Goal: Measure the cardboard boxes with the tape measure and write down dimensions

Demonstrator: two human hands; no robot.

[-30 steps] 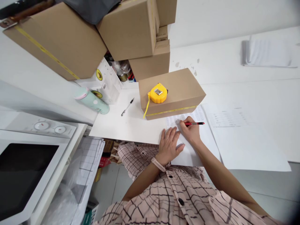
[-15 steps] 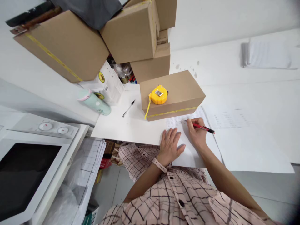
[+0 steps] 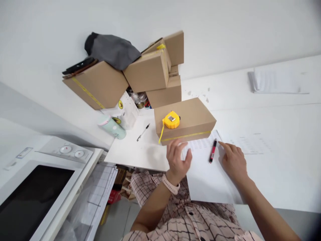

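My left hand (image 3: 177,160) is raised just in front of a closed cardboard box (image 3: 192,115), its fingers apart and holding nothing. On top of that box rests a yellow tape measure (image 3: 172,119) with a yellow wrist strap hanging over the edge. A red and black pen (image 3: 213,151) lies on a printed sheet of paper (image 3: 208,180). Just right of the pen is my right hand (image 3: 233,160), empty, with the index finger stretched toward the pen's tip and the other fingers loosely bent.
A black and clear pen (image 3: 143,132) and a mint green bottle (image 3: 112,127) are on the white table at left. Stacked cardboard boxes (image 3: 147,73) stand behind. A microwave (image 3: 37,190) is at lower left, a paper stack (image 3: 278,80) at far right.
My right hand has let go of the red and black pen, which now lies on the sheet, and moved right. My left hand has lifted from the paper toward the box. The view has tilted up.
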